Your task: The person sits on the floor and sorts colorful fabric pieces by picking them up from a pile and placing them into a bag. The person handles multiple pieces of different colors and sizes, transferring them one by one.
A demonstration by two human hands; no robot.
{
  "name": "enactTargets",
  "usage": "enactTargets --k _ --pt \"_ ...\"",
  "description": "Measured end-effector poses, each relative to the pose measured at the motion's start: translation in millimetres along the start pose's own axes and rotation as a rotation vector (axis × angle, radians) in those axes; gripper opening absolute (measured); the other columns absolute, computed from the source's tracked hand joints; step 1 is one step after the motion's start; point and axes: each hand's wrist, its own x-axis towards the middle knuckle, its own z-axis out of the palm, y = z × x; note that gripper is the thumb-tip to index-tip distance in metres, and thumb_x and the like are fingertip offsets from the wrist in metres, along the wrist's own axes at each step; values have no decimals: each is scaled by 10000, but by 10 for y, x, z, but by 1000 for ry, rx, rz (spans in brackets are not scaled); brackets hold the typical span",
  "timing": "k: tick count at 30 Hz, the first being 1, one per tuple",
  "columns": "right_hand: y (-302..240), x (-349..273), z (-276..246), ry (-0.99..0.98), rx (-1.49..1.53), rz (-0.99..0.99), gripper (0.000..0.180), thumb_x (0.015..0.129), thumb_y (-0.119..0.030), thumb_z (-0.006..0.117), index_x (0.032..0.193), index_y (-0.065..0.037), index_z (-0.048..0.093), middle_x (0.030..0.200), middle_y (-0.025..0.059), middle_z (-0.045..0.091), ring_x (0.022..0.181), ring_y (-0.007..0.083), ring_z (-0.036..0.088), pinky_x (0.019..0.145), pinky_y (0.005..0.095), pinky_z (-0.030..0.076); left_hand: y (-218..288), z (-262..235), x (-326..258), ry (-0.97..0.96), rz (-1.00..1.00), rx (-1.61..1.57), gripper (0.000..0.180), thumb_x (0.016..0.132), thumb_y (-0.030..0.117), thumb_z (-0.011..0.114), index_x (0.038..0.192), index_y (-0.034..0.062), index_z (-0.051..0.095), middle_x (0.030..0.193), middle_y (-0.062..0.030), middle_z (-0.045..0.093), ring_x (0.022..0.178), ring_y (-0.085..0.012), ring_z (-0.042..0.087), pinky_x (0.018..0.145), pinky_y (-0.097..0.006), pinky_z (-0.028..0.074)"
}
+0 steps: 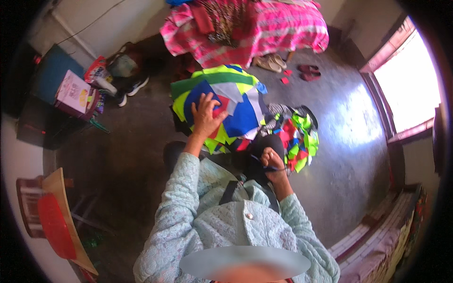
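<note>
In front of me lies a broad heap of flat cloth pieces [243,118] in blue, green, yellow-green, grey, white and red. My left hand [206,115] rests palm down on it, fingers spread over a dark blue piece [192,100] and a red piece [222,106]. Over my right knee, my right hand [272,162] is curled closed. Something thin and dark shows at its fingers, too small to name. Just beyond that hand, to the right, a pile of small bright scraps [299,146] lies on the floor.
A bed with a pink checked cover [288,28] stands ahead. Beige shoes [270,62] and maroon shoes [309,72] lie near it. At left are a dark cabinet [45,115] with a box [75,96] and a red chair [55,226]. A bright doorway [408,80] is at right.
</note>
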Motion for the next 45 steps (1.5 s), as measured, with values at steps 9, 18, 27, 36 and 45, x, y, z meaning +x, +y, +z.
enactTargets --k 9,18,27,36,45 --pt "-6 -33 -92 0 335 2 298 955 -296 504 1094 -33 526 816 50 548 771 160 528 677 249 451 1005 -48 -611 -439 -191 -990 502 816 334 714 1176 29 543 1141 -107 596 1063 -211 577 921 -328 441" --pt "-119 -55 264 295 332 -57 440 977 -382 428 1228 -29 505 1136 133 618 1030 234 602 873 386 489 1007 351 -912 -613 -541 -1177 267 823 175 704 1036 32 631 961 -9 643 877 -90 593 821 -240 465" --pt "-71 -1 33 -76 386 -1 637 944 -582 323 1390 -132 393 1291 163 528 1028 255 585 807 395 478 1018 -10 -519 -328 -791 -1670 85 855 118 661 900 112 588 882 48 592 806 -53 546 753 -230 463" --pt "-90 -29 23 -103 392 20 607 942 -571 347 1372 -147 408 1214 173 567 1006 261 588 819 414 476 956 -116 324 -30 -481 -1538 224 910 140 593 1095 23 545 1031 -54 605 919 -139 572 865 -281 464" --pt "-112 -59 38 -114 384 -1 565 959 -518 374 1367 -130 405 1186 157 577 1001 245 590 841 407 470 582 34 244 265 -263 -251 435 773 69 686 1155 22 484 1298 -192 441 1183 -306 442 1017 -398 341"
